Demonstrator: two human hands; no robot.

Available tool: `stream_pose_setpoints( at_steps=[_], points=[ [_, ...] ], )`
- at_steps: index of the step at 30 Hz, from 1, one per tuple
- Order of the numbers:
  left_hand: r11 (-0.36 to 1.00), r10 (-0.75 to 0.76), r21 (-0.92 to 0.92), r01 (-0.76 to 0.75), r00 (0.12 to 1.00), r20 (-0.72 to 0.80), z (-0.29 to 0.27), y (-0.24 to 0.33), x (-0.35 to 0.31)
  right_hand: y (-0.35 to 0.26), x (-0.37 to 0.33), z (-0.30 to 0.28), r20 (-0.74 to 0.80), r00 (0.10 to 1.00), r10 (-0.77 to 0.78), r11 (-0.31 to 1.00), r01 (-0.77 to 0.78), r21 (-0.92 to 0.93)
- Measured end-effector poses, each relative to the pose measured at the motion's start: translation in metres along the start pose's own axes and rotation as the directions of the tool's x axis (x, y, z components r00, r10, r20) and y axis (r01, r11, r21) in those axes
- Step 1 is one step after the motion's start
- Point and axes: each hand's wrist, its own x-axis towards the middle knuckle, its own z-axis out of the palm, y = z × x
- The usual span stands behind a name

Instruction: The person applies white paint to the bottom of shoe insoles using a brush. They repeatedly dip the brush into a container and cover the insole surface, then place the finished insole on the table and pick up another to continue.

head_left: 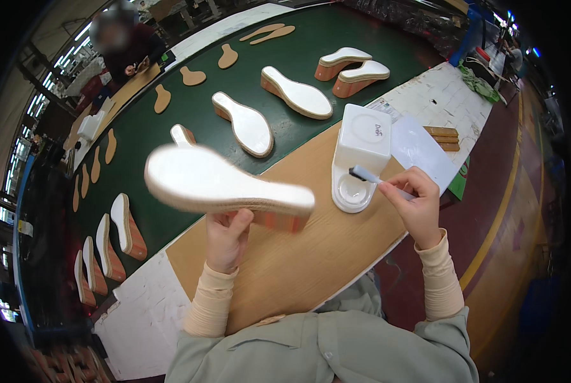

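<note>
My left hand (229,239) grips a wedge shoe sole (228,182) from below, at its wedge side. Its white top faces up, and a woven-looking edge runs above a reddish wedge; motion blurs it slightly. In my right hand (418,203) a small brush (366,175) with a pale handle and dark bristles is pinched between thumb and fingers. The bristles hang over the round cup of a white plastic dispenser (363,140), which stands on the brown board (298,255). Whether the brush touches anything in the cup I cannot tell.
A green conveyor belt (190,105) runs beyond the board, carrying several white-topped wedge soles (298,92) and tan insoles (228,56). White paper (423,150) and wooden strips (442,137) lie right of the dispenser. Across the belt sits another person (126,48).
</note>
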Motion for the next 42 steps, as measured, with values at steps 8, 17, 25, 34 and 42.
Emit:
stream_pose_setpoints(
  at_steps=[8, 17, 25, 34, 42],
  points=[
    [0.826, -0.310, 0.421, 0.374, 0.926, -0.215, 0.012, 0.001, -0.036, 0.028, -0.005, 0.008, 0.127, 0.992, -0.026, 0.936, 0.069, -0.346],
    [0.870, -0.204, -0.374, 0.323, 0.924, 0.323, 0.001, 0.009, -0.053, 0.030, -0.001, 0.015, 0.162, 0.984, -0.080, 0.893, 0.142, -0.427],
    [0.220, -0.378, -0.919, 0.327, 0.897, 0.228, 0.008, 0.019, -0.061, 0.043, 0.021, -0.001, 0.478, 0.837, 0.266, 0.963, -0.214, -0.161],
    [0.588, -0.492, -0.616, 0.525, 0.836, 0.243, -0.011, 0.009, -0.060, 0.041, 0.030, -0.019, 0.547, 0.689, 0.476, 0.772, -0.625, 0.117],
    [0.293, -0.472, -0.644, 0.706, 0.693, 0.545, -0.004, -0.004, -0.057, 0.030, 0.011, -0.002, 0.207, 0.978, -0.004, 0.952, 0.067, -0.298]
  ],
)
